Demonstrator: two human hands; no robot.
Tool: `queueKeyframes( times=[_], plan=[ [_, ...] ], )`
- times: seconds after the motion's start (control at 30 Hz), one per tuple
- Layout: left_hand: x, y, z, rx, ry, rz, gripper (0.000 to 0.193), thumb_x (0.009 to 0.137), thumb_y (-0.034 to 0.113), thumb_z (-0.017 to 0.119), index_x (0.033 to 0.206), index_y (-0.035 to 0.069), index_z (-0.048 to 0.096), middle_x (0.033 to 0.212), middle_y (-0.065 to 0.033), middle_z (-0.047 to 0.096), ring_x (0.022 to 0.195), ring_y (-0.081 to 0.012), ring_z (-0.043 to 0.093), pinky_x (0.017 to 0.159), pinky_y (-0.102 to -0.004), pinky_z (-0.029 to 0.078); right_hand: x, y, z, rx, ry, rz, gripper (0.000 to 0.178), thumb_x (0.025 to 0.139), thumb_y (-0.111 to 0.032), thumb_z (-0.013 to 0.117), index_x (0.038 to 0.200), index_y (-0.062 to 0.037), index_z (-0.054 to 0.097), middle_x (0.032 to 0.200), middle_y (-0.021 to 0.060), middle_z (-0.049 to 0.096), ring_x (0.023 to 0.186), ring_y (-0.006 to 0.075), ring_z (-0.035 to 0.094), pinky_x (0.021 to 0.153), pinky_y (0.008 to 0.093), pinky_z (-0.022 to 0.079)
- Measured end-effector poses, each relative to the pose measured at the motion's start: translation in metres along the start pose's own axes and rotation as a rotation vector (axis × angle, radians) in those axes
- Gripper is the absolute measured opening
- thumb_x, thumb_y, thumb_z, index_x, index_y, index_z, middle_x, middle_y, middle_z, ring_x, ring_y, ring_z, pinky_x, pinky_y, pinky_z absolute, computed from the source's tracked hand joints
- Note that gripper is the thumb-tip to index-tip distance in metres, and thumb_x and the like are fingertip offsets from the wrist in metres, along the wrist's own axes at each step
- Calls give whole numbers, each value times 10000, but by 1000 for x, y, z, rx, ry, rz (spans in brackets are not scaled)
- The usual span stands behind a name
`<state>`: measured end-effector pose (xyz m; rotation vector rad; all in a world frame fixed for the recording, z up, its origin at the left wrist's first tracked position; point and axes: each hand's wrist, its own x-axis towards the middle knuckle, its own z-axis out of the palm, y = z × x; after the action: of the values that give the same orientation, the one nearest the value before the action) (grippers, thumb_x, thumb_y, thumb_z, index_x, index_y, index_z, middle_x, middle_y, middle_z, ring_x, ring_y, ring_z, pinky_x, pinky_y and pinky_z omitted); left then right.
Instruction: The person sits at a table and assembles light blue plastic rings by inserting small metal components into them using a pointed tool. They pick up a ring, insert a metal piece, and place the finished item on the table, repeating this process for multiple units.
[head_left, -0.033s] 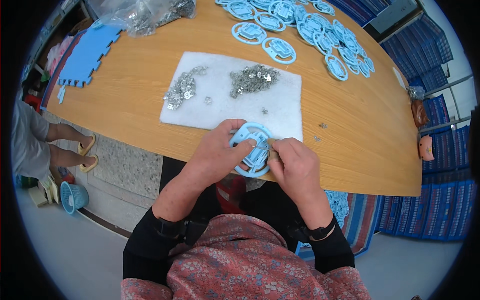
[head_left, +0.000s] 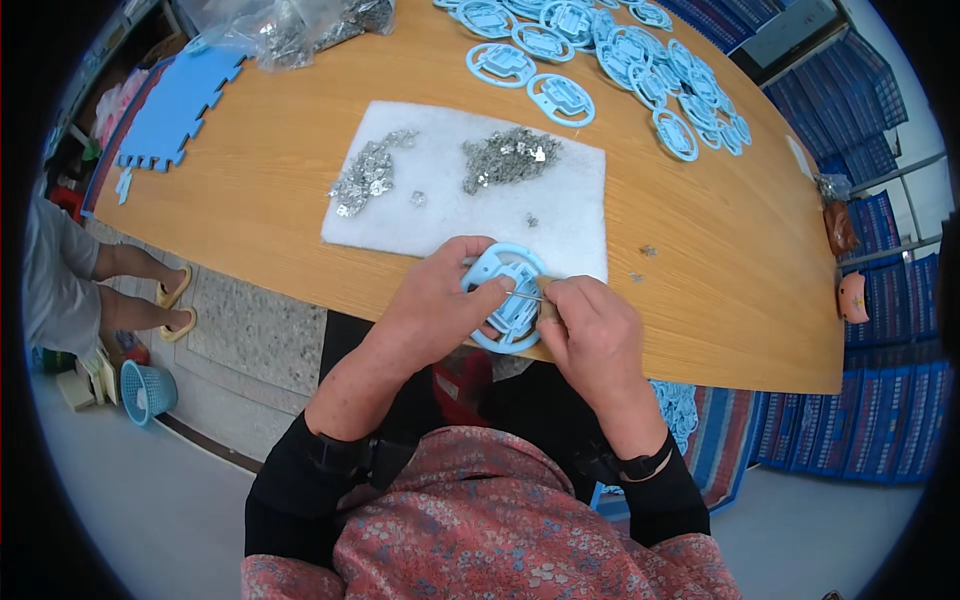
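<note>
Two hands work at the near edge of a broad wooden table [head_left: 700,280], which fills most of the view and carries everything else. Next in size, a white felt pad [head_left: 570,215] lies flat before the person, probably so that small parts stay put and show up against it. On it rest two heaps of small silvery metal pieces [head_left: 505,157], one left and one right, with a few strays between. Far across the table a spread of finished-looking light-blue plastic rings [head_left: 640,60] lies in overlapping rows, well apart from the pad. A clear plastic bag [head_left: 290,30] at the far left corner holds more silvery parts, its mouth loosely crumpled. A blue foam mat [head_left: 175,105] sits at the left edge. On the floor to the left stands a small blue basket [head_left: 148,390]; its contents cannot be made out.

The left hand [head_left: 440,310] wraps around a light-blue ring [head_left: 505,295], held just above the table's near edge, thumb over the rim to steady it. The right hand [head_left: 590,335] is pinched closed on a thin metal piece [head_left: 530,293], its tip touching the ring's centre.
</note>
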<state>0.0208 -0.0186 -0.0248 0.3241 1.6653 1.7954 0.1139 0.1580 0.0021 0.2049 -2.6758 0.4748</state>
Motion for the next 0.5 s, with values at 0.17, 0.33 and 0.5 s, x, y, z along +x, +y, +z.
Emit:
queueKeyframes(
  times=[0.17, 0.33, 0.5],
  plan=[
    [0, -4, -3, 44, -2, 53, 472, 933, 146, 662, 1298, -90, 477, 1088, -159, 643, 875, -182, 687, 649, -292, 597, 2, -3, -9, 15, -87, -21, 263, 765, -41, 686, 1026, -41, 663, 872, 123, 626, 783, 316, 648, 691, 413, 533],
    [9, -15, -7, 109, 5, 101, 517, 898, 188, 684, 1287, -100, 503, 1012, -163, 689, 760, -173, 699, 628, -288, 569, -4, 6, -2, 128, -113, 75, 339, 799, 11, 628, 1132, -34, 673, 845, 144, 619, 777, 323, 641, 693, 401, 512],
    [8, -5, -7, 123, 2, 45, 618, 894, 188, 682, 1339, -157, 429, 976, -210, 697, 684, -197, 709, 591, -289, 561, -9, 0, 2, -33, -148, 30, 384, 794, 28, 630, 1171, -33, 666, 862, 140, 622, 768, 308, 644, 689, 380, 514]
  ],
)
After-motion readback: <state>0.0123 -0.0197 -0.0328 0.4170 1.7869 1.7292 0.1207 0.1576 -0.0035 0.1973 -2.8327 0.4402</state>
